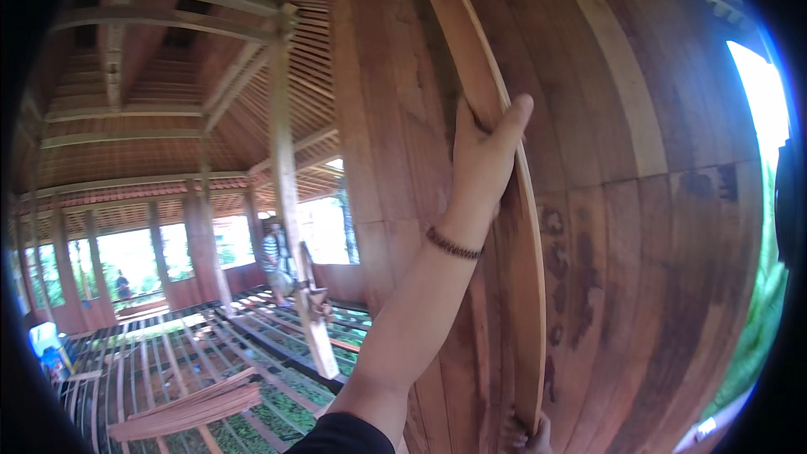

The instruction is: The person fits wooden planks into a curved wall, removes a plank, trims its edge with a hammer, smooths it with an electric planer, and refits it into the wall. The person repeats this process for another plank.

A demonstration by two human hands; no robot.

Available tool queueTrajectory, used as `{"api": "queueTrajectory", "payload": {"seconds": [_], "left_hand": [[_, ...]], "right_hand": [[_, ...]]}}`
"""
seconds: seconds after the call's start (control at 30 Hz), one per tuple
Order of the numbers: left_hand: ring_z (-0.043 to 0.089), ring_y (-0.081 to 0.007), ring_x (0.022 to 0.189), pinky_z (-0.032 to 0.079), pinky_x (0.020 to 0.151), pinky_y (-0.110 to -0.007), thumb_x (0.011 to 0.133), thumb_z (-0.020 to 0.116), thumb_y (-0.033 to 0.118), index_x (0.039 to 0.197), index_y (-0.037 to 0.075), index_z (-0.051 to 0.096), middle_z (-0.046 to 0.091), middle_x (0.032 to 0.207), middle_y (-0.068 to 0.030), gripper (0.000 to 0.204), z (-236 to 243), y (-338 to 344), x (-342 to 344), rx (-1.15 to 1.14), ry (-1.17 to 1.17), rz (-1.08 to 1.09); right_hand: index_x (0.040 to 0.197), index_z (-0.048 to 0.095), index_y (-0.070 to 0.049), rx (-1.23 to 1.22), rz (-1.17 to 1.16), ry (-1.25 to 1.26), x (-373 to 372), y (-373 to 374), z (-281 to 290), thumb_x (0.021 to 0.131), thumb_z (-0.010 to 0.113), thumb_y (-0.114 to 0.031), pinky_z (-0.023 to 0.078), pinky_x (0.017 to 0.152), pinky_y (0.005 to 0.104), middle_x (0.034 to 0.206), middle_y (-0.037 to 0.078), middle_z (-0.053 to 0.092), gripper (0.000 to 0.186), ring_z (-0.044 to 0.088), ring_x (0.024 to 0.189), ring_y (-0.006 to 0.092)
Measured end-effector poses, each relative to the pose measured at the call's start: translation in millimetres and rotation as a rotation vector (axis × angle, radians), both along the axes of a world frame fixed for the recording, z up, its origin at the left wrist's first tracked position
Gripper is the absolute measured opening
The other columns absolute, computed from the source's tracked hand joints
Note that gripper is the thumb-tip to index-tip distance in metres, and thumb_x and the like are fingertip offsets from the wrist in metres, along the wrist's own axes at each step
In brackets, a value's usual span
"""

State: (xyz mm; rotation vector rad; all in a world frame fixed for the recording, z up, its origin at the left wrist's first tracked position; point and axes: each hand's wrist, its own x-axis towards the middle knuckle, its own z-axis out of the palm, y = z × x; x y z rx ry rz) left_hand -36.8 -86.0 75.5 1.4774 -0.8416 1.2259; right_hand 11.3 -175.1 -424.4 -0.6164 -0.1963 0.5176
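A long, narrow wooden plank (pixel 530 286) stands upright against the wooden plank wall (pixel 605 134), running from the top edge to the bottom edge. Its pale edge faces me. My left hand (pixel 487 139) is closed around its upper part, thumb over the pale edge and fingers hidden behind the board. A dark beaded bracelet (pixel 454 244) circles that wrist. Low down, at the bottom edge of the view, my right hand (pixel 534 435) grips the same plank, with fingers on one side and the thumb on the other. Much of this hand is cut off.
To the left lies an open floor frame of slats (pixel 193 353), grass showing between them. A bundle of thin boards (pixel 189 408) rests on it. A wooden post (pixel 290 185) rises nearby, with a person (pixel 275 256) standing behind it. Blue and white containers (pixel 50 349) sit far left.
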Motion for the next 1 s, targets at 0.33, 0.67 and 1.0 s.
{"api": "queueTrajectory", "payload": {"seconds": [0.33, 0.67, 1.0], "left_hand": [[0.069, -0.0186, 0.092, 0.058, 0.08, -0.032, 0.08, 0.09, 0.02, 0.126, -0.003, 0.047, 0.068, 0.105, -0.0107, 0.067, -274.8, -87.3, -37.3, 0.189, 0.261, -0.286], [0.074, -0.0231, 0.089, 0.06, 0.077, -0.038, 0.074, 0.093, 0.029, 0.121, 0.001, 0.046, 0.072, 0.1, -0.0134, 0.071, -485.3, -197.3, -69.5, 0.637, 0.644, -0.622], [0.056, -0.013, 0.112, 0.046, 0.1, -0.031, 0.073, 0.086, 0.015, 0.129, -0.002, 0.052, 0.061, 0.119, -0.0061, 0.068, -564.4, -305.9, -78.3, 0.905, 1.03, -1.49]], "right_hand": [[0.105, 0.068, -0.001, -0.694, -0.301, 0.236, -205.3, -161.4, -242.1, 0.1, 0.064, -0.024, 0.055, 0.057, 0.0343, 0.073, 0.007, 0.064, 0.024, 0.063, 0.061, 0.0191], [0.12, 0.064, 0.002, -0.709, -1.067, 0.368, -319.5, -277.0, -170.2, 0.099, 0.066, -0.01, 0.06, 0.066, 0.0322, 0.09, 0.007, 0.068, 0.024, 0.068, 0.074, 0.0155], [0.121, 0.064, 0.003, -0.695, -1.401, 0.768, -434.1, -315.3, -166.1, 0.095, 0.071, -0.01, 0.057, 0.065, 0.0289, 0.087, 0.006, 0.067, 0.03, 0.065, 0.071, 0.0126]]}}
